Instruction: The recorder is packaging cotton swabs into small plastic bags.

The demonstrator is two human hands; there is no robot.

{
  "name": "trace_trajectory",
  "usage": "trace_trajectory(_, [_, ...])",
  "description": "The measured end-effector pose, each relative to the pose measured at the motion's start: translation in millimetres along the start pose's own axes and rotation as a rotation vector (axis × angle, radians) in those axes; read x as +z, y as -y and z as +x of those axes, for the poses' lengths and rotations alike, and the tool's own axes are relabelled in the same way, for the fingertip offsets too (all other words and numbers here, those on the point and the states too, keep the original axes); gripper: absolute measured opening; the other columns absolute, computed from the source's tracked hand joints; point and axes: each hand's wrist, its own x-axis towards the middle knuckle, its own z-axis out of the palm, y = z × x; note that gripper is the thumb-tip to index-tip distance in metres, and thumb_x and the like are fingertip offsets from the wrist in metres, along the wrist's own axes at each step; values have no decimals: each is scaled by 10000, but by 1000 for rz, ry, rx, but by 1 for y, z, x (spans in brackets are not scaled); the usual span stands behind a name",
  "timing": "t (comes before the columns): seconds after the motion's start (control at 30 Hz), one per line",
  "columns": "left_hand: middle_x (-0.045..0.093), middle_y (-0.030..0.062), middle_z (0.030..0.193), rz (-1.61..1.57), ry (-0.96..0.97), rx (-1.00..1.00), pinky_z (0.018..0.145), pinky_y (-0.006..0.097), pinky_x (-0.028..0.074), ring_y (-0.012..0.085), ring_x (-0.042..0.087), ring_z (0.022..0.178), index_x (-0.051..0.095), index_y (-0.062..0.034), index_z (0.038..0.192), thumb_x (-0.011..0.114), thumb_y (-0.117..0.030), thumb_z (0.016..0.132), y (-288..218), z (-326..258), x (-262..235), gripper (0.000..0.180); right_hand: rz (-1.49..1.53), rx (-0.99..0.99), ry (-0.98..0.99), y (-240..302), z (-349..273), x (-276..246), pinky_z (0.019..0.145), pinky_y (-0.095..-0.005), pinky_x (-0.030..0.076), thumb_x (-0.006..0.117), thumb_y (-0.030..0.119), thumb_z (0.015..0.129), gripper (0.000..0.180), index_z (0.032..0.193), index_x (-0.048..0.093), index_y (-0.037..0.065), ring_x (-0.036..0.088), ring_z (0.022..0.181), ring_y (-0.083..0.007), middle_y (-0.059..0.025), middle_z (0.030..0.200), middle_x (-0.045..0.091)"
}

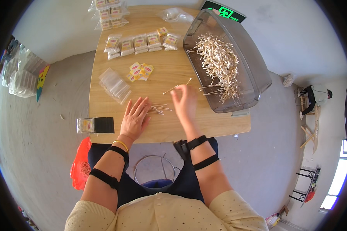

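My left hand [135,120] lies flat with its fingers stretched out, at the left end of a small row of cotton swabs [158,109] on the table. The palm and fingers hide part of that row. Just right of it, my right hand [186,103] is slightly blurred, with thumb and fingers pinched on a cotton swab [170,90] whose two ends stick out past the fingertips. To the right, a clear grey plastic bin [254,73] lies tilted on its side and holds a large heap of loose cotton swabs [219,61].
Small clear plastic bags [115,85] and yellow-and-white cards [139,71] lie left of centre. Filled swab packs [140,42] line the back, with more packs [110,13] at the far left corner. A pack on a black strip [104,125] sits at the near left edge.
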Motion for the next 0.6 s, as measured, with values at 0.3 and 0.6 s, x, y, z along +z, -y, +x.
trace_trajectory(0.3, [496,29,1562,25,9,16,1274,517,225,247,401,1491,505,-126,1494,625,-250,962,4,-1,6,559,-326,150,24,-8,32,27,859,-480,481,787,261,873,313,1031,582,86,586,1031,-345,-128,1040,601])
trace_trajectory(0.6, [502,34,1556,-18,2,13,1272,515,229,252,405,1488,522,-123,1471,624,-248,960,1,1,3,535,-71,267,136,-14,18,20,781,-458,526,718,81,878,212,1017,558,76,629,980,-342,-141,1020,622])
